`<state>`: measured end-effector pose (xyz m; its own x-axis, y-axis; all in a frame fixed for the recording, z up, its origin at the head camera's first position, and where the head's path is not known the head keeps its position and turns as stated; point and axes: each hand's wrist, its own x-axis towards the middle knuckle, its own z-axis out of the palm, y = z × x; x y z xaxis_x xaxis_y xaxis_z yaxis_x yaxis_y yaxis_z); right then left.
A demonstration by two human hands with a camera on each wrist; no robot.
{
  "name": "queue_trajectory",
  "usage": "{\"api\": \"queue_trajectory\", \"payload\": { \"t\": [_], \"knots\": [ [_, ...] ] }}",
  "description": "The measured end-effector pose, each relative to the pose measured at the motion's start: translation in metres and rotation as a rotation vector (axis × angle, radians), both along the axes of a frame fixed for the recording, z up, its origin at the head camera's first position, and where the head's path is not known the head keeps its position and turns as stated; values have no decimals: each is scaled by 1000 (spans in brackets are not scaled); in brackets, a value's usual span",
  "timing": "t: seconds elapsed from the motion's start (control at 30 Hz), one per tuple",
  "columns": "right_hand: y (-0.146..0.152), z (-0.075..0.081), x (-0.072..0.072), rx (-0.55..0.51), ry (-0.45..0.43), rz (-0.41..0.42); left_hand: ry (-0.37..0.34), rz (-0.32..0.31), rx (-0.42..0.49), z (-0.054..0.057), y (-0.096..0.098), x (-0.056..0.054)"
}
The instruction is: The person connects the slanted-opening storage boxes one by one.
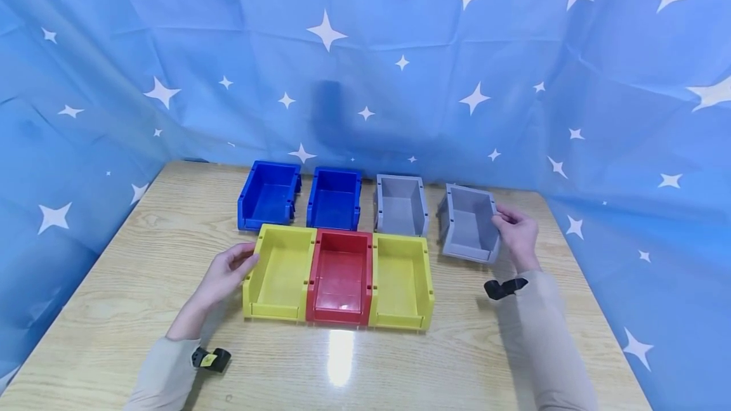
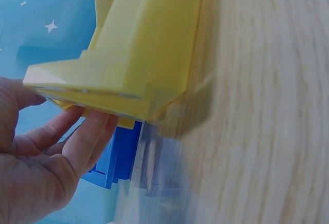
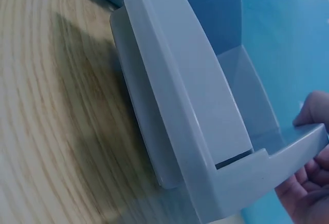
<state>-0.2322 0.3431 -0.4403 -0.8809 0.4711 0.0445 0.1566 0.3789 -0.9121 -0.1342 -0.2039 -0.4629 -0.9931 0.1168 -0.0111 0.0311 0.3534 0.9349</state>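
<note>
- Head view: seven bins in all. Taking the red bin [image 1: 342, 274] as clock centre, the left yellow bin [image 1: 280, 278] adjoins it at 9 o'clock and the right yellow bin [image 1: 401, 278] at 3. The outer blue bin [image 1: 267, 202] stands between 10 and 11, the inner blue bin [image 1: 334, 202] at 12, the inner gray bin [image 1: 401, 208] between 1 and 2, the outer gray bin [image 1: 469, 224] just past 2.
- Beneath lies a wood-grain table [image 1: 125, 271], a bright glare [image 1: 341, 357] at 6. Blue fabric [image 1: 400, 11] with white stars rises from 10 round to 2.
- Each bin's inner floor shows in its own colour; a small glint sits inside the red one.
- Two hands: the left hand [image 1: 227, 271], at 9, rests extended fingers against the left yellow bin's outer side; the right hand [image 1: 518, 236], before 3, pinches the outer gray bin's right wall.
- Left wrist view: one hand at 8, fingers touching the yellow bin at 11; blue plastic at 7, table at 3.
- Right wrist view: two gray bins, one partly visible at 11, the other held from 4 between thumb and fingers, its base appearing raised above its shadow.
</note>
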Motion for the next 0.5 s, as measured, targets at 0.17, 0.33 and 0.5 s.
{"api": "queue_trajectory", "payload": {
  "t": [0.17,0.33,0.5],
  "knots": [
    [1,12,15,-21,69,-3,-2,5,-22,0,0,0],
    [1,22,32,-32,137,-4,0,4,-14,0,0,0],
    [1,29,50,-35,172,16,-8,8,-6,0,0,0]
  ]
}}
